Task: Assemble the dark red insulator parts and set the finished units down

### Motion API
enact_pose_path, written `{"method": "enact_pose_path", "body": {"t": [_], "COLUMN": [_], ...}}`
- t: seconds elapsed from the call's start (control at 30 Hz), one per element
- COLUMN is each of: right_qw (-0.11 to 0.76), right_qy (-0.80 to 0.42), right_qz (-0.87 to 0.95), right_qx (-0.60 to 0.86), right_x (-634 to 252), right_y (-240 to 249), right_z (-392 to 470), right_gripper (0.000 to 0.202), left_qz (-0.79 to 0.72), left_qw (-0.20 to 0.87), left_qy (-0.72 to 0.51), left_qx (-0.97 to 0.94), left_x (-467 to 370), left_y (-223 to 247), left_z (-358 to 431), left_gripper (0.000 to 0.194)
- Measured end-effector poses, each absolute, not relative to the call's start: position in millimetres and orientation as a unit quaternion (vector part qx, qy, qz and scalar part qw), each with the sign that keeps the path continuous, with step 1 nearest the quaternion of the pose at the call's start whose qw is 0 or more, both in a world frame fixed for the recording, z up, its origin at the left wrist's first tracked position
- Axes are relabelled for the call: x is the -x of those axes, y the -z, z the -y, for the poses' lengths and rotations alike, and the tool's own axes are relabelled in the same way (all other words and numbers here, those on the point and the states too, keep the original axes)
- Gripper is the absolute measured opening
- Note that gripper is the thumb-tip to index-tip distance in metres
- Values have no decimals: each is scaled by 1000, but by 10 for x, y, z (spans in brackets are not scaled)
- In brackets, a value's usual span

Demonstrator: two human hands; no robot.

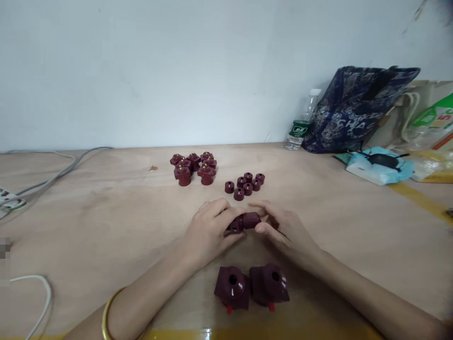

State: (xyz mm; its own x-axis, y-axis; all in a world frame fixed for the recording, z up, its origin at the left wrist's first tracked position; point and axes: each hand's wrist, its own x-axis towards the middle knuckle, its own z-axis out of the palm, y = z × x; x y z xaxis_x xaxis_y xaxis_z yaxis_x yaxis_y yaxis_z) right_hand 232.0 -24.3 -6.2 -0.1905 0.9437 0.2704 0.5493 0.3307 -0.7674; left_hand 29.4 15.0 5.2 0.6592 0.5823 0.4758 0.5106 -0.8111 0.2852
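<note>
Yellow strip: closest to the camera in the head view, along the front of the wooden table.
Front pieces: two dark red ones side by side just past the strip, each with a round end and a dark hole facing up. Little red tabs stick out toward the camera.
Held piece: dark red, between the two hands, past the front pieces. Its round end points to the right. I cannot tell if that end is a separate part.
Left hand: fingers and thumb closed around the other end of the held piece. A gold bangle is on this arm.
Right hand: nothing gripped; finger and thumb are apart beside the round end. I cannot tell if the thumb touches it.
Feel: probably light and stiff, like hard plastic. The shiny skin may be slippery, and a drop might chip it.
Where to hold: around the body with one hand, and around the round end with finger and thumb.
Small caps: seven round ones, each with a hole, just beyond the hands.
Back pieces: seven with square tops and brassy bits, bunched left of the caps.
</note>
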Motion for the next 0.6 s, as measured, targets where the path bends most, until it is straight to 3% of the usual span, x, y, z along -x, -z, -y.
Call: {"method": "enact_pose_path", "body": {"t": [0.07,0.17,0.27,0.4,0.5,0.6], "right_qw": [399,423,398,362,368,369], "right_qy": [-271,-288,-302,-267,-298,-316], "right_qz": [730,720,700,710,706,722], "right_qx": [484,469,510,542,527,493], "right_x": [-2322,-2316,-2313,-2301,-2283,-2281], "right_y": [40,30,57,93,59,-5], "right_z": [250,262,260,249,256,271], "right_gripper": [39,25,22,40,27,27], "left_qz": [-318,-320,-301,-293,-305,-304], "left_qw": [80,84,47,15,19,48], "left_qy": [-283,-281,-291,-287,-284,-267], "left_qx": [-901,-901,-907,-912,-909,-913], "left_x": [-283,-274,-280,-283,-277,-269], "left_y": [-75,-91,-77,-56,-62,-80], "left_z": [-151,-138,-124,-132,-142,-147], "left_gripper": [33,34,31,30,31,33]}}
